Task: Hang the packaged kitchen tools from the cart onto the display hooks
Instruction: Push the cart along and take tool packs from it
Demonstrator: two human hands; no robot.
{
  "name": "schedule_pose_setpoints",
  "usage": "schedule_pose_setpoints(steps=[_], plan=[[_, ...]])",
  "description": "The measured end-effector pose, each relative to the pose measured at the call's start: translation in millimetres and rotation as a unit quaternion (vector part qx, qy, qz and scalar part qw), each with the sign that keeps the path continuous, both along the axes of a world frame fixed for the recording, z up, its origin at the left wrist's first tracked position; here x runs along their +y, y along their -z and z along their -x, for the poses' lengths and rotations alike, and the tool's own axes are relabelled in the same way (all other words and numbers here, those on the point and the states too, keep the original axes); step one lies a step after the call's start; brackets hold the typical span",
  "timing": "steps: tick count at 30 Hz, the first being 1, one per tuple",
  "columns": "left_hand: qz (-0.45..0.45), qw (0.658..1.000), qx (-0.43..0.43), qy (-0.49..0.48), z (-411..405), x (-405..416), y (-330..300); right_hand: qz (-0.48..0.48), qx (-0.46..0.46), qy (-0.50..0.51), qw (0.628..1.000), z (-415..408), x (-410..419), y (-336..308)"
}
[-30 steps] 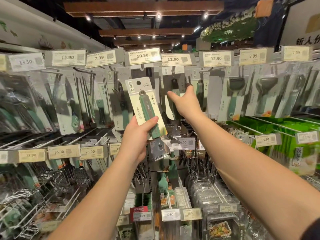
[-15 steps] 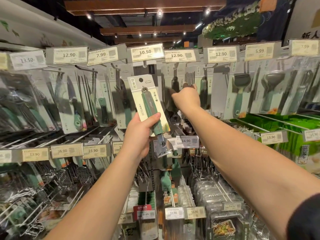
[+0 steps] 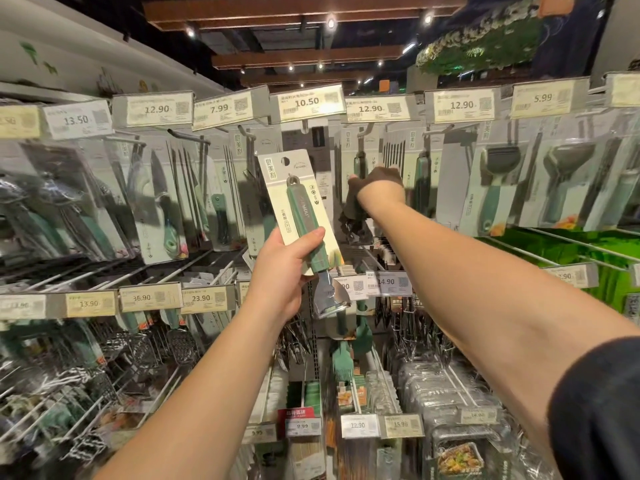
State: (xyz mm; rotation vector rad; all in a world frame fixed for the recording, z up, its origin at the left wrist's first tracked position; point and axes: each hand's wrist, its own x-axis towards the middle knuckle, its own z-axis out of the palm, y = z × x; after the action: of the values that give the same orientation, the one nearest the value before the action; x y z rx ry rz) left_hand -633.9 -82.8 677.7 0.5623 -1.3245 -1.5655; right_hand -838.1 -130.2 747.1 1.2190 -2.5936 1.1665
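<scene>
- Head view, centre: we see the left hand [image 3: 282, 271] raised before the display, thumb curled over the front and fingers wrapped behind a cream-coloured cardboard backing card carrying a green-handled kitchen tool with a bare metal blade [image 3: 304, 223].
- We note that this packaged tool is held tilted, its top leaning left; its round hang hole [image 3: 284, 161] sits at the upper end, free of any hook, just below the white shelf tag reading 10.50 [image 3: 306, 102].
- The metal blade [image 3: 330, 294] projects beneath the card's lower edge, beside the palm.
- To the right, we find the right hand [image 3: 375, 188] reaching deeper into the top row; it lies in shadow and is blurred, so we cannot tell whether its fingers grip anything.
- That hand sits among hanging packages of green-handled utensils [image 3: 420, 181] under the tags marked 12.90 [image 3: 377, 108].
- A metal display hook [image 3: 246, 131] juts forward under the 7.99 tag [image 3: 221, 108], up and to the left of the held card.
- Lower rows hold wire hooks with graters [image 3: 138, 348] at left and clear-wrapped trays [image 3: 446, 393] at right.
</scene>
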Motion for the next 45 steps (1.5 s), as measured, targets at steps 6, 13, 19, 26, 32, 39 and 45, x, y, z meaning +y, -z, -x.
schedule_pose_setpoints(steps=[6,13,19,26,32,39,45], plan=[[0.002,1.0,-0.006,-0.001,-3,0,1,-0.03,0.023,-0.003,0.999,0,-2,0],[0.004,1.0,-0.016,0.004,-2,3,6,0.037,-0.041,-0.022,0.998,-3,15,9],[0.031,0.997,-0.063,0.024,15,10,12,0.166,-0.128,-0.199,0.957,-30,112,51],[0.128,0.976,-0.171,0.048,71,32,17,0.098,-0.105,-0.181,0.973,-17,159,62],[0.217,0.948,-0.228,0.045,115,41,-4,0.114,-0.068,-0.113,0.985,16,161,49],[0.237,0.935,-0.263,0.035,143,32,-18,0.138,-0.018,-0.061,0.988,51,148,32],[0.217,0.948,-0.234,0.018,152,24,-16,0.108,0.001,-0.026,0.994,70,135,29]])
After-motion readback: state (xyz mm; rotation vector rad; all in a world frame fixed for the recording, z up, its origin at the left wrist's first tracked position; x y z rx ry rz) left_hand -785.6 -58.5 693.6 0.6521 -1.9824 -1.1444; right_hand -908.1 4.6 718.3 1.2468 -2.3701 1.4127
